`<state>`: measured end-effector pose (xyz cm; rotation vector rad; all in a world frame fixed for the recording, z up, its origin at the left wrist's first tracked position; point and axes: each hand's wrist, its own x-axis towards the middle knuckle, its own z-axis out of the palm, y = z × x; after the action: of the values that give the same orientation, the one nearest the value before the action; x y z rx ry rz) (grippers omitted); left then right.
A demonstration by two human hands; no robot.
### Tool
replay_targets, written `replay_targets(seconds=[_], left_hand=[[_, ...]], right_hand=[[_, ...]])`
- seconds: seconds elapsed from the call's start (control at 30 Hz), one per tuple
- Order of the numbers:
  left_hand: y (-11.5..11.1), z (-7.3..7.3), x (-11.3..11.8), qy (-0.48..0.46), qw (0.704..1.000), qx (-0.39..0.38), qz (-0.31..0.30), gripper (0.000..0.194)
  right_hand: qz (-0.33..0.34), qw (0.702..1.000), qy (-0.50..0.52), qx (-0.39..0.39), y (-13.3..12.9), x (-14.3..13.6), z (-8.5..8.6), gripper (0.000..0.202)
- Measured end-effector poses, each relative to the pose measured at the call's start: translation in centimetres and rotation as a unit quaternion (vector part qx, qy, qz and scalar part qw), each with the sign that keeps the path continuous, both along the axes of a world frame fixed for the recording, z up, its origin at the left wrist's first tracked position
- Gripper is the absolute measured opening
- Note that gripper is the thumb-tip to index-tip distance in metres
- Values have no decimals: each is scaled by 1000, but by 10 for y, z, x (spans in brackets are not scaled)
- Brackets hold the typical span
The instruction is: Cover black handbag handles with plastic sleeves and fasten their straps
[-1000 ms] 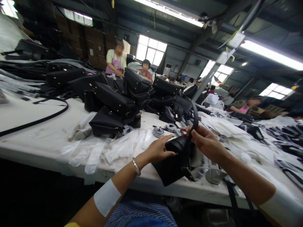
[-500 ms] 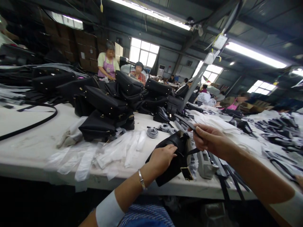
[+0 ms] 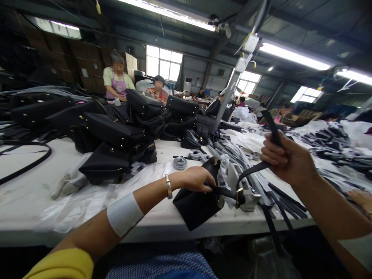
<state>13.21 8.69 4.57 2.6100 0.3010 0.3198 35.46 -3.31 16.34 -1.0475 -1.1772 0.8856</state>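
A black bag [image 3: 193, 207] lies at the table's front edge. My left hand [image 3: 199, 179], with a silver bracelet at the wrist, is closed on a black strap [image 3: 225, 192] at the bag's top. A gold buckle [image 3: 238, 197] hangs on this strap, right of the bag. My right hand [image 3: 286, 159] is raised to the right of the bag, its fingers wrapped round the strap's long end, which sticks up above the fist. Crumpled clear plastic [image 3: 223, 170] sits beside the bag's opening.
Black bags [image 3: 114, 128] are piled at the left. Plastic sleeves [image 3: 87, 201] lie before them, coiled straps [image 3: 180, 162] behind my left hand. A grey dispenser-like object [image 3: 247, 193] and many straps [image 3: 279, 197] are at the right. Another person's hand [image 3: 360, 199] is at the right edge; people stand beyond.
My right hand has moved right and up with the strap, which now runs through or past the buckle. My left hand has shifted from the bag's flap to the strap. The view has turned slightly.
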Motion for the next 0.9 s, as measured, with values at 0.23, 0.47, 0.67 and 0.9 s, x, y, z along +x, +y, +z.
replay_targets(seconds=[0.23,0.47,0.67,0.9], left_hand=[[-22,-8,-29,-53,997,-21,46,39],[-54,-42,-21,-189,958,-61,208,25],[-72,-65,-11,-298,882,-219,291,27],[-76,-79,-3,-354,833,-322,279,28]], right_hand=[[-99,991,-64,68,-11,16,-7,16],[-47,967,-244,-50,-22,11,-26,23],[72,839,-523,-129,-26,-22,-48,31],[1,774,-617,-143,-18,-44,-73,32]])
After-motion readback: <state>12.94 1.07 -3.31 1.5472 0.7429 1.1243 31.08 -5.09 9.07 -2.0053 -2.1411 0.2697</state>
